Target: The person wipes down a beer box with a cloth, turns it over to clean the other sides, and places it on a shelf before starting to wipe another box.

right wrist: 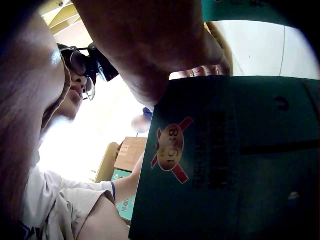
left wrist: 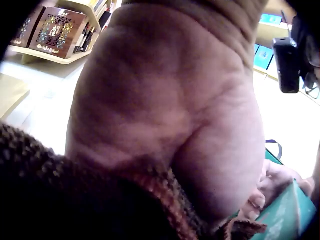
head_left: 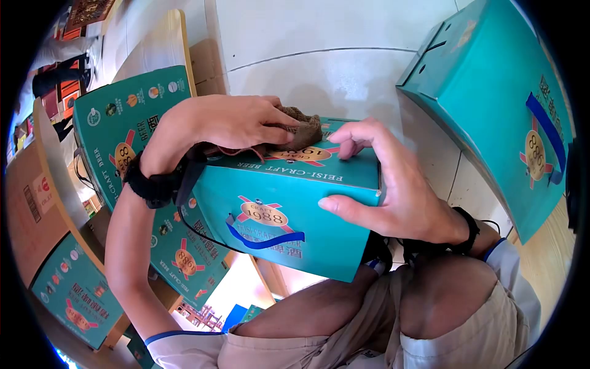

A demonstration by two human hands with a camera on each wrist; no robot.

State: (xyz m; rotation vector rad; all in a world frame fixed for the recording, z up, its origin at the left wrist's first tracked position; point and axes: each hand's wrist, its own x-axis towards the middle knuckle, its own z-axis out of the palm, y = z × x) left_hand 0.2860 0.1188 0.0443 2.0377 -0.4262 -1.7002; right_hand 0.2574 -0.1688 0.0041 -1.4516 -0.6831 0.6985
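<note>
A teal beer carton (head_left: 289,203) with a "Craft 1988" logo and a blue strap handle is in front of the person's knees in the head view. On its top, the left hand (head_left: 236,123) holds a bunched brown cloth (head_left: 301,132), fingers bent over it. The right hand (head_left: 396,184) grips the carton's right end, thumb at the front face and curled fingers over the top. From the left wrist, the dark textured cloth (left wrist: 50,185) fills the lower left below the palm. The carton's logo side (right wrist: 215,150) fills much of the right wrist view.
Another teal carton (head_left: 491,111) stands on the tiled floor (head_left: 319,37) at the right. More teal cartons (head_left: 132,117) sit on wooden shelving (head_left: 183,49) at the left, with a brown cardboard box (head_left: 40,190) nearby. Another person's legs (head_left: 61,67) show at the far upper left.
</note>
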